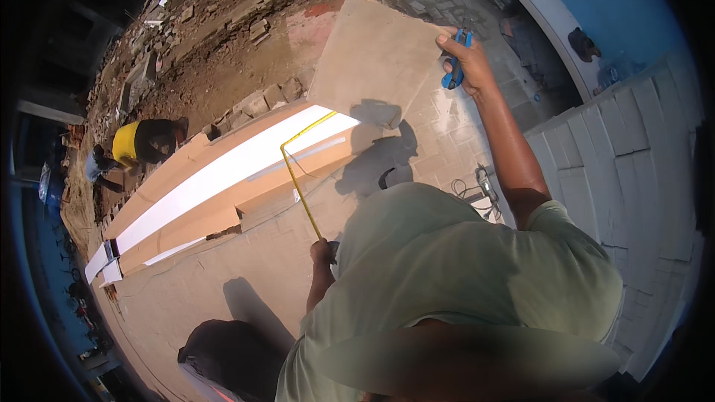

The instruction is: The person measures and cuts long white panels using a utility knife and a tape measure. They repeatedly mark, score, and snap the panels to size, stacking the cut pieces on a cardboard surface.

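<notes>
My right hand (469, 67) is closed around a blue-handled hand tool (456, 63), perhaps pliers or snips; its jaws cannot be made out. Beside those fingers is the corner of a flat tan sheet (372, 56), which slants above the ground; whether the fingers grip it too is unclear. Lower down, my left hand (322, 253) is closed on a tape measure, its case mostly hidden. From there the yellow tape blade (299, 193) runs out, bends sharply and crosses the end of a long white panel (223, 171). Brown cardboard (216, 205) lies along the panel's sides.
Beyond the panel lie broken bricks (257, 104) and dug-up earth. At the left another person in yellow (134, 141) bends over. A dark object (231, 357) stands at the lower left. Pale stacked slabs (596, 164) rise at the right, near a cable (484, 190) on the paving.
</notes>
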A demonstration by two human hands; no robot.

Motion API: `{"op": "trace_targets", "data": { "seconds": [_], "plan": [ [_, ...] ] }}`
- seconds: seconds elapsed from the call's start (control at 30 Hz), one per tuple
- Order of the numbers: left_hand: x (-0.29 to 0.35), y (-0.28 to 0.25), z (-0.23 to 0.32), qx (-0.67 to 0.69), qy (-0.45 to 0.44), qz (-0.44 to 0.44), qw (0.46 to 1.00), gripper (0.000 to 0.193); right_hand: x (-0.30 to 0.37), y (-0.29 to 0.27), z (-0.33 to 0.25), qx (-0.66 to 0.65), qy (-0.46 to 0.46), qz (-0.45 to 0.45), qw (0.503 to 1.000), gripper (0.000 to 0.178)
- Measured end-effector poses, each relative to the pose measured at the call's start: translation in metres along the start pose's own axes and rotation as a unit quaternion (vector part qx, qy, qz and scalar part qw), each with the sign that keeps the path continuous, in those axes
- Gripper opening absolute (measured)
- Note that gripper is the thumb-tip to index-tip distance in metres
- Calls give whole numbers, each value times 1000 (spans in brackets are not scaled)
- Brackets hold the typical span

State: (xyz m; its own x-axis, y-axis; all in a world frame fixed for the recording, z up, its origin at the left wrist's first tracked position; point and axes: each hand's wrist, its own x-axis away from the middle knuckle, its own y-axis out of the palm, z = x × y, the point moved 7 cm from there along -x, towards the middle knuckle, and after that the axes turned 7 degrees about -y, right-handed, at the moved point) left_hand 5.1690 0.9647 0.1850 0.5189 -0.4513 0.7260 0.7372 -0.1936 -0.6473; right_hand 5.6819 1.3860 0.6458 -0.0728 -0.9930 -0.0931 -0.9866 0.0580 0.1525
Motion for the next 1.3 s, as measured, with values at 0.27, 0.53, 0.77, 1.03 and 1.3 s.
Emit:
{"op": "trace_targets", "data": {
  "seconds": [0.27, 0.53, 0.77, 1.03, 1.3],
  "plan": [
    [-7, -17, 17, 85, -56, -33, 994, 51, 48, -86, -12, 116, -32, 59, 991, 51],
    [-5, -15, 46, 44, -101, -39, 993, 65, 110, -191, -40, 136, -18, 166, 976, 53],
    [11, -2, 110, -25, -25, -93, 995, 61, 174, -261, -73, 134, -29, 261, 956, 49],
    [72, 78, 269, -83, 98, -145, 981, 56, 293, -369, -251, -4, -270, 430, 861, 43],
    [109, 108, 333, -93, 159, -150, 971, 53, 412, -524, -516, 57, -567, 567, 595, 38]
  ]
}}
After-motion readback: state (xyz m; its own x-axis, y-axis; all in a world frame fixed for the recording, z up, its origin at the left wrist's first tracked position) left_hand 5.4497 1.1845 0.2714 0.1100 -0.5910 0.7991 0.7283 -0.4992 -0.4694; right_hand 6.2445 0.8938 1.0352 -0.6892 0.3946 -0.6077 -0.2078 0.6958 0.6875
